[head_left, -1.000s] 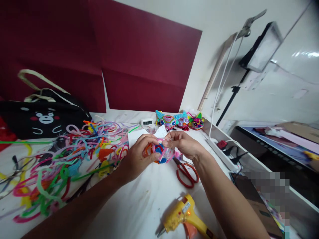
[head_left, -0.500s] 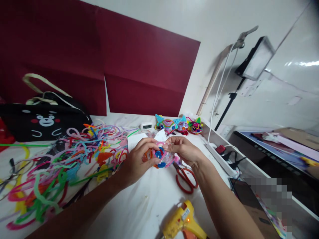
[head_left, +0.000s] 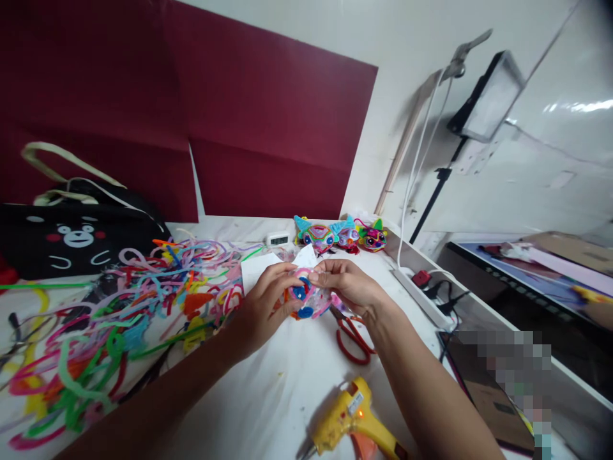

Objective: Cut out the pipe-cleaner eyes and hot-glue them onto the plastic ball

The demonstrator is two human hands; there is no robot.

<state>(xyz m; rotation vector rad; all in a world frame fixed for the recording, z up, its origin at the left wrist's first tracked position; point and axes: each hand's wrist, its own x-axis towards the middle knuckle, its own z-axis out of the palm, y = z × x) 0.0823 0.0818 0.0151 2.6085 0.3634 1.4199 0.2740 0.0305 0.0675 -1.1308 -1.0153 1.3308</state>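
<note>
Between my two hands is a small pipe-cleaner figure [head_left: 306, 300] in pink, orange and blue, with round blue eye-like coils. My left hand [head_left: 268, 299] grips its left side, thumb along the lower edge. My right hand [head_left: 348, 284] pinches its upper right part with thumb and index finger. Fingers hide some of the figure. Red-handled scissors [head_left: 354, 338] lie on the table just below my right hand. A yellow hot glue gun [head_left: 352, 418] with a lit orange light rests nearer to me, its nozzle pointing to the lower left.
Tangled colourful pipe cleaners [head_left: 119, 326] spread over the left side. Finished-looking pipe-cleaner animal heads [head_left: 342, 235] and a small white digital display [head_left: 278, 239] stand at the back. A black bag [head_left: 76, 239] sits back left. A power strip [head_left: 424, 299] and phone-like dark slab [head_left: 488, 390] lie right.
The view has shifted slightly, so most things sit a little further left and higher. Both hands keep hold of the figure, with only slight finger movement.
</note>
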